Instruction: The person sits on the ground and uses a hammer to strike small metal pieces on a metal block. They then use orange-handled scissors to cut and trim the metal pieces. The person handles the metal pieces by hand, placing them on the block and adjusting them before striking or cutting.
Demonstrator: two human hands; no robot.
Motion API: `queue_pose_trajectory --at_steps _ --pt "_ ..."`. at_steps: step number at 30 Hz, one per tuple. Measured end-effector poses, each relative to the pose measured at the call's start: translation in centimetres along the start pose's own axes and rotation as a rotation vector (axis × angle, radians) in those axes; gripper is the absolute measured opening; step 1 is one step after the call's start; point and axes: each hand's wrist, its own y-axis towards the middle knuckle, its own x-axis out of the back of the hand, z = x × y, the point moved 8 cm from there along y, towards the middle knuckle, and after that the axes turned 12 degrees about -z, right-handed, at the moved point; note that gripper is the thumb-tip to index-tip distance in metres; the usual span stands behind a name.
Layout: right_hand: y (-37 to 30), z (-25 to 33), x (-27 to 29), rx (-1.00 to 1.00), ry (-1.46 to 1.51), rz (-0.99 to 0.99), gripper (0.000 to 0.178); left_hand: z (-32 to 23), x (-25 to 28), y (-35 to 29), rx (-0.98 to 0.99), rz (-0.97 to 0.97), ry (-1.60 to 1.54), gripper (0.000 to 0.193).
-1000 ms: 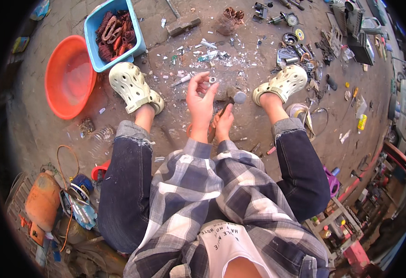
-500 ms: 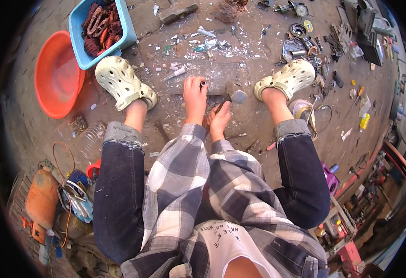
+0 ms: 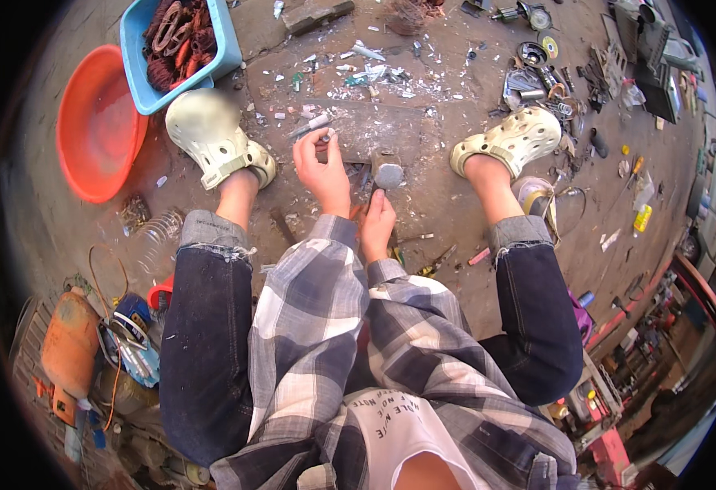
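Note:
Between my feet, my left hand (image 3: 323, 181) pinches a small dark cylindrical piece (image 3: 323, 140) between thumb and fingers; its exact kind is unclear. Just past the fingertips lies a slim pale-and-grey tube (image 3: 312, 125) on the ground. My right hand (image 3: 378, 224) is closed round the handle of a hammer (image 3: 388, 175), whose grey head points away from me. The hammer head is above or on a flat grey slab (image 3: 354, 152); whether they touch I cannot tell.
White and coloured fragments (image 3: 374, 73) litter the ground ahead. At the far left stand a blue tub (image 3: 234, 49) of reddish-brown wire coils and an orange basin (image 3: 68, 122). Loose metal parts (image 3: 529, 82) lie at the far right, pliers (image 3: 437, 261) near my right hand.
My left hand has moved left, away from the slab, to beside the pale tube. The right hand has shifted slightly left and nearer, and the hammer now stands more upright in view.

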Motion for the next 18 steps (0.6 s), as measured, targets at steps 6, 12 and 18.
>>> queue_pose_trajectory --at_steps 6,12,18 --pt "2.8 6.2 -4.5 -0.016 -0.028 0.088 0.053 0.1 1.2 0.1 -0.025 -0.034 0.024 0.019" --pt "6.8 12.6 -5.9 -0.125 0.083 0.087 0.057 1.9 -1.7 -1.3 0.150 0.145 -0.001 0.021" --pt "3.6 10.1 -0.7 -0.156 0.098 0.031 0.056 1.1 -6.5 -3.1 -0.017 0.340 -0.007 0.024"
